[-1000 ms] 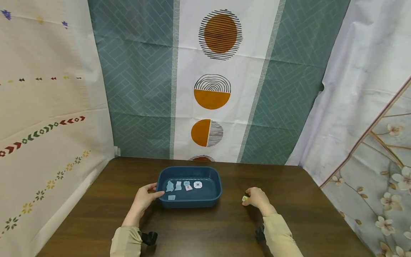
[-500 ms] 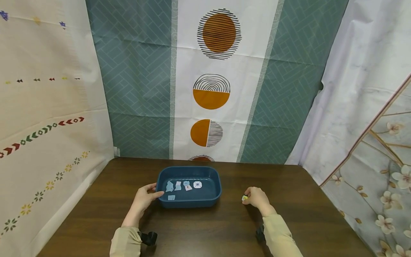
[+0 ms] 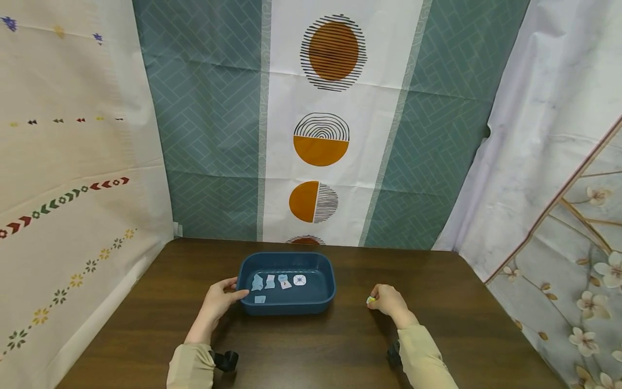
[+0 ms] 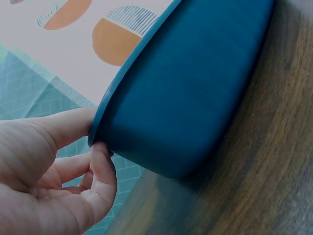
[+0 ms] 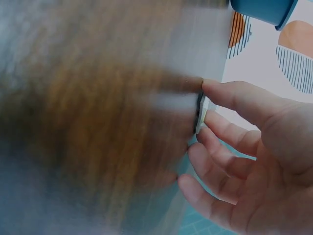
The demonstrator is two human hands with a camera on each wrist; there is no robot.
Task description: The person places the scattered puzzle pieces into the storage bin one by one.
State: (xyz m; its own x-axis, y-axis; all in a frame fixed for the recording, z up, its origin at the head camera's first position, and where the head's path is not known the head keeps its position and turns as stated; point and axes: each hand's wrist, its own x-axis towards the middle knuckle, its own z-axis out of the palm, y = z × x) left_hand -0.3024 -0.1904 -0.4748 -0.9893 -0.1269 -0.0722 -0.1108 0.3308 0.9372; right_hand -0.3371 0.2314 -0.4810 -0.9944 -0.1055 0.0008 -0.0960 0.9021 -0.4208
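A dark blue rectangular plastic basin [image 3: 286, 309] sits at the middle of the table. My left hand [image 3: 217, 302] grips its left rim, and the left wrist view shows the thumb and a curled finger [image 4: 103, 169] pinching the edge. To the right of the basin, my right hand [image 3: 391, 301] pinches a small flat piece [image 3: 371, 300], white with yellow. In the right wrist view that piece [image 5: 200, 115] has a dark underside edge and stands at the tabletop between thumb and fingers. Its exact kind is hidden by the fingers.
Several flat pale pieces lie on the basin floor, among them a white rounded one with a blue star [image 3: 299, 280] and a plain light blue one [image 3: 259, 299]. The brown wooden table [image 3: 311, 351] ends at a hanging patterned cloth [image 3: 214, 210].
The left hand and basin stay put. My right hand keeps its place, with only a slight shift of the small piece between its fingers.
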